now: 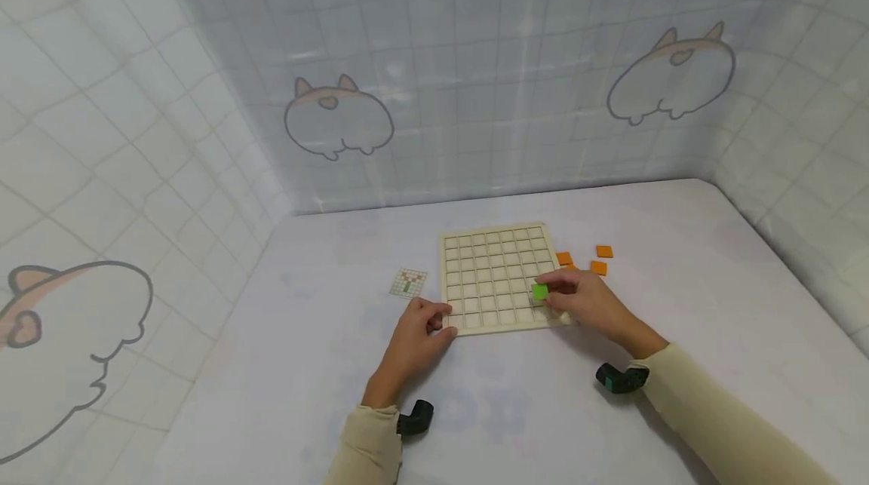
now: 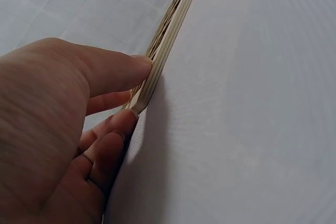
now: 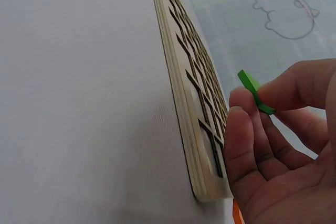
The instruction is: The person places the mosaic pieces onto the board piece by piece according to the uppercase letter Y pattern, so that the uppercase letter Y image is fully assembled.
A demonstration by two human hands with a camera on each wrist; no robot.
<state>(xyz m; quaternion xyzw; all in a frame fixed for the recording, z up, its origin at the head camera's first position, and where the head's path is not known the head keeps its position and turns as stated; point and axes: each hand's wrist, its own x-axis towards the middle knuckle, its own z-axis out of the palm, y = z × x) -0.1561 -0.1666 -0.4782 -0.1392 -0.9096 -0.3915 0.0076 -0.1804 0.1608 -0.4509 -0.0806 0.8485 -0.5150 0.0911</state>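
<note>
A pale wooden grid board (image 1: 498,277) with rows of square recesses lies on the table. My left hand (image 1: 419,334) grips its near left corner; in the left wrist view the thumb (image 2: 123,71) presses the board's edge (image 2: 170,35) and the fingers curl at the adjoining side. Over the board's right part, my right hand (image 1: 585,302) pinches a green square tile (image 1: 539,292) between thumb and fingers. The right wrist view shows this green tile (image 3: 252,88) tilted and held above the grid. Part of the tile is hidden by the fingertips.
Several orange square tiles (image 1: 598,268) lie right of the board, one partly behind my right hand. A small printed grid card (image 1: 409,283) with a coloured pattern lies left of the board. Patterned tile-print sheets (image 1: 502,93) rise behind and beside the white table (image 1: 326,304).
</note>
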